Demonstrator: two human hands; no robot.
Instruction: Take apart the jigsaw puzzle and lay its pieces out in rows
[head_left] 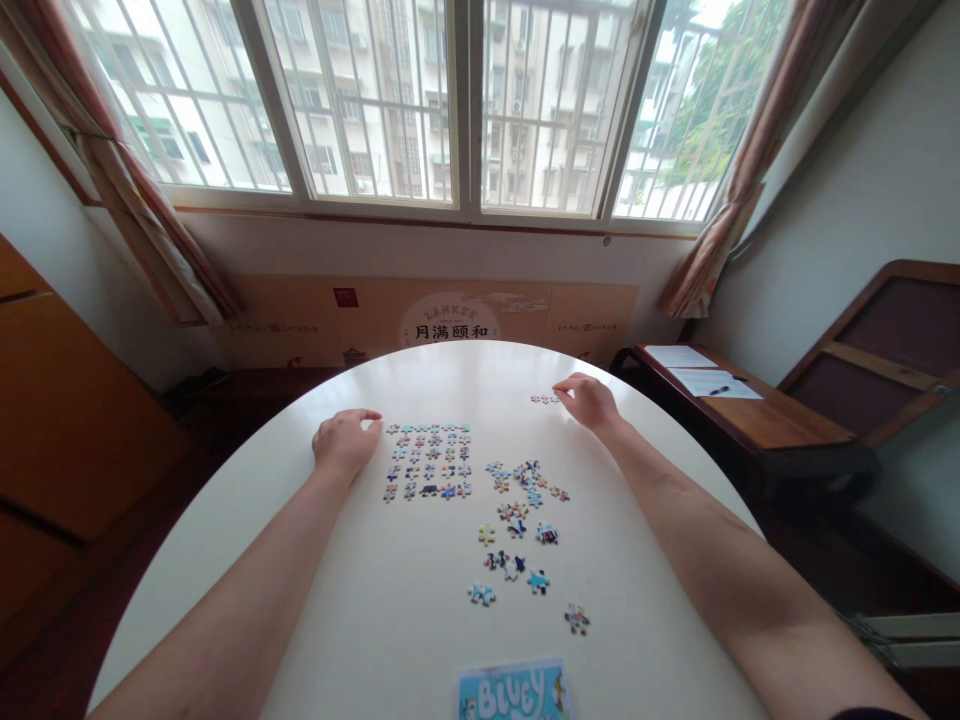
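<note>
On the white round table, loosely curled, my left hand (346,440) rests beside the upper left corner of a grid of puzzle pieces (429,470). Its index finger and thumb are slightly apart, with nothing visible between them. Farther out on the right, my right hand (589,402) has its thumb and index finger pinched at the right end of a short row of pale pink and blue puzzle pieces (540,399). The fingertips partly cover the piece at that end. Between my forearms lie several loose puzzle pieces (517,527), scattered and partly overlapping.
A blue "Bluey" picture card or box (514,690) lies at the near edge of the round table (360,620). To the right, a wooden bench (787,425) holds papers (712,383) and a pen. A printed cardboard panel (300,310) stands beneath the barred window.
</note>
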